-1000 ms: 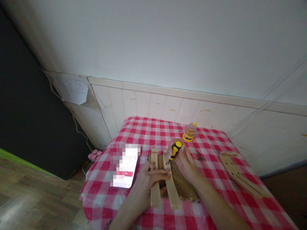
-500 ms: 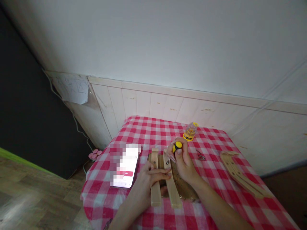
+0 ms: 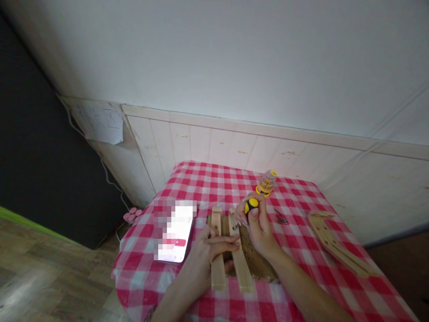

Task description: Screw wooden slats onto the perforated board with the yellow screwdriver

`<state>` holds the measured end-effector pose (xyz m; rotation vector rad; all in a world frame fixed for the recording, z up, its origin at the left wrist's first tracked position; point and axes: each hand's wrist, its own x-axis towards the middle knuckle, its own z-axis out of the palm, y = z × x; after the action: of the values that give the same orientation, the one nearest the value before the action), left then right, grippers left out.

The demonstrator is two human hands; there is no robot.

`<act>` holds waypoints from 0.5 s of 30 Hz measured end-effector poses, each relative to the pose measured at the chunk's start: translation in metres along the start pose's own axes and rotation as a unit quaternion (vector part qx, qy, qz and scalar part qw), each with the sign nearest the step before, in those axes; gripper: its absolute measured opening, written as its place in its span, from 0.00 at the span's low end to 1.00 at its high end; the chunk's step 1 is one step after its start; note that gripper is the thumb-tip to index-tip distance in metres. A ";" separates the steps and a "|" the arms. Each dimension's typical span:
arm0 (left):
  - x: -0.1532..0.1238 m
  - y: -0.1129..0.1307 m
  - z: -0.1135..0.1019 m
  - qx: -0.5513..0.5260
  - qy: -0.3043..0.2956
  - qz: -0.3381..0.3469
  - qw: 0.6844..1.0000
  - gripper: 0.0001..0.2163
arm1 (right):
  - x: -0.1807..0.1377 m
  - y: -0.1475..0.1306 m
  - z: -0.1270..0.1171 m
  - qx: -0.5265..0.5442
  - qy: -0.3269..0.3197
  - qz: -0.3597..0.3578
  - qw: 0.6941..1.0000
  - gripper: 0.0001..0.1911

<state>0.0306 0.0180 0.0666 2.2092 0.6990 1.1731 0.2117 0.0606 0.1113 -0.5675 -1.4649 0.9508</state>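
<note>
My left hand (image 3: pixel 210 248) lies across two pale wooden slats (image 3: pixel 218 272), its fingers pressed onto them, holding them against a brown perforated board (image 3: pixel 256 261). My right hand (image 3: pixel 257 228) is wrapped round a screwdriver with a yellow and black handle (image 3: pixel 250 206). The screwdriver stands nearly upright, its tip down at the far end of the right-hand slat (image 3: pixel 243 273). Both forearms come in from the bottom edge.
The work sits on a small table with a red and white checked cloth (image 3: pixel 208 188), against a white panelled wall. A lit phone (image 3: pixel 174 235) lies at the left. A yellow-capped bit holder (image 3: pixel 266 183), some dark screws (image 3: pixel 281 219) and curved wooden parts (image 3: pixel 335 246) lie to the right.
My right hand has tipped the screwdriver handle more upright and shifted it slightly right. My left hand stays on the slats.
</note>
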 end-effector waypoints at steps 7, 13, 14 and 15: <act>0.002 0.002 -0.001 -0.007 0.007 0.011 1.000 0.14 | 0.002 -0.001 0.004 0.002 0.007 -0.012 1.000 0.10; 0.004 0.006 -0.002 -0.007 -0.002 -0.015 1.000 0.12 | 0.003 -0.003 0.005 -0.001 0.017 0.002 1.000 0.12; 0.004 0.007 -0.002 -0.005 -0.002 -0.018 1.000 0.12 | 0.003 -0.003 0.005 -0.001 0.019 0.006 1.000 0.12; 0.004 0.007 -0.002 -0.001 -0.003 -0.022 1.000 0.12 | 0.003 -0.003 0.005 -0.003 0.021 0.009 1.000 0.13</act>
<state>0.0319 0.0160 0.0750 2.1820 0.7403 1.1452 0.2069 0.0599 0.1159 -0.6027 -1.4271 0.9440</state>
